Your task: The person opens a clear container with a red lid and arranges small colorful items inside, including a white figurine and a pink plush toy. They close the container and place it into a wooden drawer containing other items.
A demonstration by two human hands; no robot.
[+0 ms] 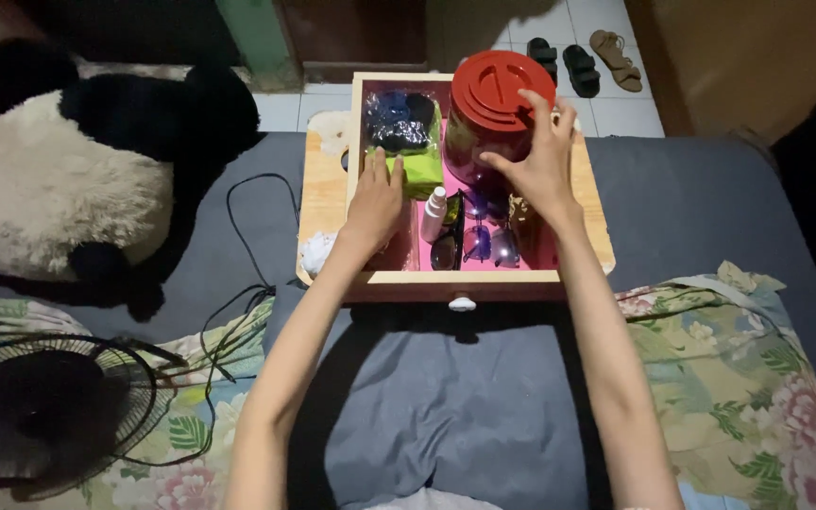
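Inside the wooden drawer [455, 277] on the bed [691, 189], at its 1 o'clock corner, the right hand [540, 161] spreads its grip around the red-lidded jar [493, 109], steadying it upright, while the left hand [375, 203] lies flat beside the green pouch [422, 170].

A drawer [455, 276] rests on the bed [710, 198]. In it, a jar [493, 118] stands at the far right, a pouch [400, 123] far left, sunglasses [476, 244] nearer. A plush toy [59, 179] lies left, a fan [49, 406] before it.

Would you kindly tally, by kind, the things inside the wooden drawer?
Jar with red lid: 1
Sunglasses: 3
Small white spray bottle: 1
Green packet: 1
Clear bag of dark items: 1
Total: 7
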